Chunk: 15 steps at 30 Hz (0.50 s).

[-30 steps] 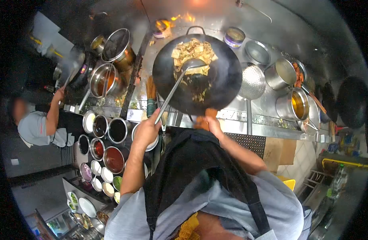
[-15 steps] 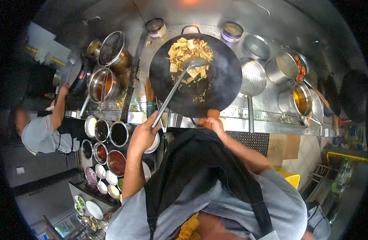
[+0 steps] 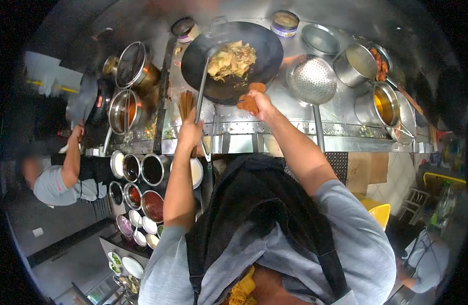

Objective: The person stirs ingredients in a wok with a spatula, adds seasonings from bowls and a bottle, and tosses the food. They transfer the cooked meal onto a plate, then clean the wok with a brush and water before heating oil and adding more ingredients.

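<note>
A black wok [image 3: 264,56] holds flat noodles and vegetables [image 3: 231,60] above the steel cooking range. My left hand [image 3: 190,133] grips the long metal handle of a ladle [image 3: 200,91] whose bowl reaches into the wok's left side. My right hand [image 3: 257,101] clutches an orange cloth [image 3: 249,100] wrapped on the wok's near handle. Both arms are stretched forward.
A perforated strainer ladle [image 3: 311,81] lies right of the wok, with steel pots [image 3: 358,63] and an oil pot [image 3: 384,107] beyond. Sauce and seasoning bowls [image 3: 142,170] stand at lower left. Another person [image 3: 56,178] works at the left. A bamboo brush [image 3: 185,104] rests nearby.
The wok has moved away from me and up in view, with both arms stretching out. The food has gathered toward the far side, and the flames seen earlier are gone.
</note>
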### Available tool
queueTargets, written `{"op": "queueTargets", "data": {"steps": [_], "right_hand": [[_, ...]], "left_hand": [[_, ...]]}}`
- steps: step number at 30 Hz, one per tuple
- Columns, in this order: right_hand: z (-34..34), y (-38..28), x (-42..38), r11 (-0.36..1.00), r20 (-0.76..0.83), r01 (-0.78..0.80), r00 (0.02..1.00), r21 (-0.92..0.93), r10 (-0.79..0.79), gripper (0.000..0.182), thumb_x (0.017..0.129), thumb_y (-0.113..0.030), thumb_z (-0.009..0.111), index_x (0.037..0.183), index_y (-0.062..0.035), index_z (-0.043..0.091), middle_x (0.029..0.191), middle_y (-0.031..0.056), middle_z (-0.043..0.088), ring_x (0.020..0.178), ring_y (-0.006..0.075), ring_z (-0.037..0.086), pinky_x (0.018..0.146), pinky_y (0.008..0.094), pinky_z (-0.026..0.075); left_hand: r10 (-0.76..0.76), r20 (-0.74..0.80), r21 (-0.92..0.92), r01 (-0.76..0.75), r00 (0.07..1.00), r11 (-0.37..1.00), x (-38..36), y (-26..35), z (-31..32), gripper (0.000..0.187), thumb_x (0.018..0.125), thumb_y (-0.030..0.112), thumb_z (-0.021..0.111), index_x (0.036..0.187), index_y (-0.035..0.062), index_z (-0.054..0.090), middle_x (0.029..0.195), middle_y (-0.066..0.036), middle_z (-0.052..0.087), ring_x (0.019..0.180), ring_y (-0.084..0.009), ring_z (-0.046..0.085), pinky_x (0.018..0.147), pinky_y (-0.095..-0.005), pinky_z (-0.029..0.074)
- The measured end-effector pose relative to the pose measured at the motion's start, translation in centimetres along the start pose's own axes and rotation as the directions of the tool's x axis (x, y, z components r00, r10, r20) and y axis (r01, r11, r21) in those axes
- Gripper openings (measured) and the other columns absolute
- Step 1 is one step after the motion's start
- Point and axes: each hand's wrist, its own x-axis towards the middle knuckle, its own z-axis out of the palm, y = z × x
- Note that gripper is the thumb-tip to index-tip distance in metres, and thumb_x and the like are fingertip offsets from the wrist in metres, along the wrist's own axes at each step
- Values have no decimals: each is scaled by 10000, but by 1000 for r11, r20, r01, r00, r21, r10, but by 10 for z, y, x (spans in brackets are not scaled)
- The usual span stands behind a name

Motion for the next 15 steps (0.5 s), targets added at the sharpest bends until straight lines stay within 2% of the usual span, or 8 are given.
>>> {"op": "queueTargets", "data": {"steps": [2, 4, 7, 8, 10, 12, 14, 15], "right_hand": [[-2, 0, 3, 1000, 5, 19, 1000, -1, -19, 235, 904, -290, 520, 1087, -150, 564, 993, 31, 710, 804, 188, 718, 400, 260, 372], [-1, -5, -4, 1000, 32, 13, 999, -28, -12, 247, 895, -296, 528, 1071, -134, 587, 960, 36, 708, 791, 185, 715, 400, 259, 371], [-2, -6, -7, 999, 10, -17, 1000, -35, 17, 269, 882, -294, 547, 1079, -119, 602, 948, 39, 704, 769, 181, 709, 400, 261, 374], [1, -7, -7, 999, -8, -22, 1000, -34, 22, 272, 876, -292, 554, 1080, -119, 604, 946, 39, 704, 762, 181, 707, 401, 263, 377], [4, -8, -8, 998, -36, -23, 999, -54, 21, 281, 871, -292, 559, 1086, -117, 604, 953, 41, 705, 757, 181, 705, 402, 269, 382], [-1, -8, -7, 997, -75, -29, 997, -75, 23, 289, 866, -291, 564, 1092, -115, 604, 959, 43, 706, 753, 182, 703, 404, 275, 388], [-4, -4, 1, 999, -2, -8, 1000, -52, 8, 288, 863, -289, 562, 1091, -116, 599, 976, 52, 710, 744, 192, 703, 409, 288, 401], [-4, -5, 2, 998, -1, -3, 1000, -56, 3, 288, 863, -289, 562, 1091, -116, 599, 976, 52, 710, 744, 192, 703, 409, 288, 401]], "left_hand": [[-57, 66, 4, 57, 996, 998, -34, 4, -16, 586, 892, 176, 647, 1430, 45, 452, 1167, -296, 626, 1098, -410, 624, 924, -410, 487], [23, 175, 26, -28, 984, 999, -60, 5, -39, 598, 885, 176, 656, 1430, 43, 451, 1188, -290, 620, 1116, -404, 618, 935, -417, 480], [40, 306, 63, -62, 951, 996, -52, 22, -56, 608, 881, 181, 665, 1436, 58, 449, 1210, -282, 614, 1138, -398, 610, 952, -411, 473], [35, 299, 62, -56, 954, 997, -42, 22, -52, 608, 881, 181, 665, 1436, 58, 449, 1210, -282, 614, 1138, -398, 610, 952, -411, 473], [161, 191, 7, -166, 968, 986, -7, 28, -31, 602, 890, 176, 654, 1451, 109, 445, 1219, -276, 611, 1141, -401, 607, 964, -402, 468], [158, 132, 4, -160, 979, 987, 21, 39, -13, 594, 891, 173, 647, 1448, 115, 450, 1222, -275, 610, 1143, -404, 603, 966, -402, 468], [147, 69, 5, -148, 987, 989, 32, 34, -5, 586, 892, 171, 641, 1445, 121, 454, 1225, -274, 609, 1145, -408, 599, 968, -402, 469], [157, 57, 26, -159, 986, 987, 38, 26, -5, 576, 882, 187, 634, 1432, 135, 469, 1152, -283, 624, 1078, -437, 604, 924, -455, 477]]}}
